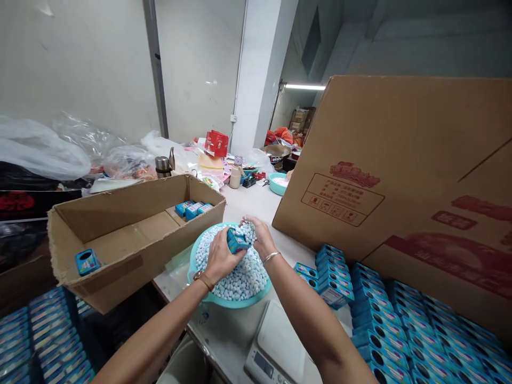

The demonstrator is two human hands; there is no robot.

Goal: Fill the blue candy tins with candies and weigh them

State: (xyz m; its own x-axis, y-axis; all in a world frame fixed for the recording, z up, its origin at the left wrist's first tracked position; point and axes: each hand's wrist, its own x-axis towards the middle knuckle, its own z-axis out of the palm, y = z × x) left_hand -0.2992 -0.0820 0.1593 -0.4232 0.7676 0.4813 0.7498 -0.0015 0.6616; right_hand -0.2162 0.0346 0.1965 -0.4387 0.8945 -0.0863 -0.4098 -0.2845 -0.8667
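Observation:
My left hand grips a small blue box over a turquoise basin. The basin is heaped with small white and pale blue pellets. Beside the box, my right hand is cupped around a handful of the same pellets, close against the box's opening. Whether pellets are passing into the box I cannot tell. Below the basin on the table lies a white digital scale, partly covered by my right forearm.
A long open carton at the left holds a few blue boxes. Rows of blue boxes stand at the right before a large cardboard box. Further back are a bottle, a thermos and a second turquoise basin.

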